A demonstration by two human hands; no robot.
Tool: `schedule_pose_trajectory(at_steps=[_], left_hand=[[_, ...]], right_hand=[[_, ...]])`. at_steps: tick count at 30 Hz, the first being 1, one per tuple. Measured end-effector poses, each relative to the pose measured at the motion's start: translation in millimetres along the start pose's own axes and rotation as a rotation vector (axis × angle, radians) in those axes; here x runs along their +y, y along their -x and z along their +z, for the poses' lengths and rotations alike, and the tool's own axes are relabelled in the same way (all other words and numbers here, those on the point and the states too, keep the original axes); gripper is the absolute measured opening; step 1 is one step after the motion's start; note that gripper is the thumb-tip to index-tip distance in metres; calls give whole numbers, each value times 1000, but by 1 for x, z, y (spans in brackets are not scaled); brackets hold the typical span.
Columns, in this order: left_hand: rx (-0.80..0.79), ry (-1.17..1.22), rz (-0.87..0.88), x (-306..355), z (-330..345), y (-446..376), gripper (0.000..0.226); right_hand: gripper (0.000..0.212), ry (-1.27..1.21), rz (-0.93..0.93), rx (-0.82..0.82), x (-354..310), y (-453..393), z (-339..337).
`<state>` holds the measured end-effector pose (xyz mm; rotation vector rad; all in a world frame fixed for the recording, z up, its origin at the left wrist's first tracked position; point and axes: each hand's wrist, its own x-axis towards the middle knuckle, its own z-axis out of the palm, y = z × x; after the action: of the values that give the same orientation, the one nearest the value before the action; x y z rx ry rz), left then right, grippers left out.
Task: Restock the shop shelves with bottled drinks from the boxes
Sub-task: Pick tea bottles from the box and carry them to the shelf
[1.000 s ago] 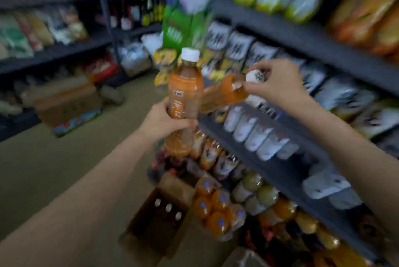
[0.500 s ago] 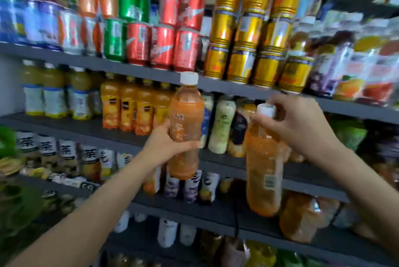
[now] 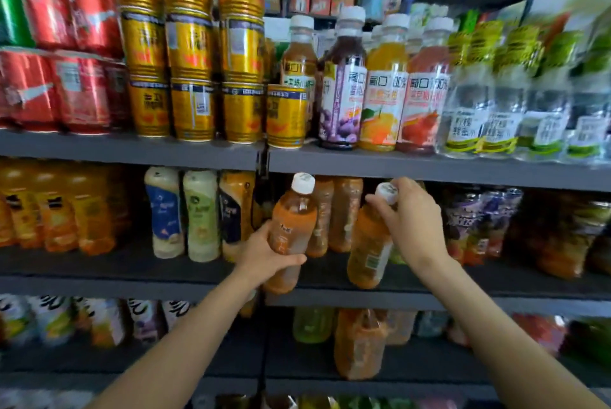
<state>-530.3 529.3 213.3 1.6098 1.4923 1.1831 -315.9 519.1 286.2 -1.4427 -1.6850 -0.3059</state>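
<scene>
At the far left of the upper shelf (image 3: 132, 149) stand red cans (image 3: 66, 87), then stacked gold cans (image 3: 191, 78), and beneath them on the middle shelf (image 3: 132, 268) a row of orange bottles (image 3: 59, 210) followed by three pale, curvy bottles (image 3: 201, 213). Moving toward the centre, the left hand (image 3: 264, 256) grips the left orange bottle (image 3: 291, 226) around its lower body: the thumb curls across the front of the label and the fingers wrap out of sight behind it, so the bottle's white cap and shoulder rise clear above the hand. The bottle tilts slightly to the right, its base at the front edge of the middle shelf, just in front of two brownish bottles (image 3: 334, 213) standing further back. Next to it, the right orange bottle (image 3: 370, 243) hangs from the right hand (image 3: 410, 220), whose fingertips pinch the white cap from above while the whole body of the bottle dangles below the fingers, leaning left, its base over the middle shelf's surface; whether it touches the shelf cannot be told. On the upper shelf above stand purple, orange and red juice bottles (image 3: 380, 94), and to their right, blurred clear bottles (image 3: 496, 111) with green labels. Dark bottles (image 3: 479, 226) fill the middle shelf at right.
</scene>
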Motion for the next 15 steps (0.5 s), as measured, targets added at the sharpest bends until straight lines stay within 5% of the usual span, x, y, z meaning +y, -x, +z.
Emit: schedule_pose_trajectory(at_steps=[5, 10, 15], left_hand=[[37, 84, -63, -5, 16, -21, 61], [37, -33, -126, -5, 24, -39, 72], [96, -254, -201, -14, 35, -42, 74]], right_hand=[[37, -127, 87, 67, 5, 0, 32], [80, -312, 316, -278, 14, 7, 71], [71, -339, 423, -468, 23, 19, 111]])
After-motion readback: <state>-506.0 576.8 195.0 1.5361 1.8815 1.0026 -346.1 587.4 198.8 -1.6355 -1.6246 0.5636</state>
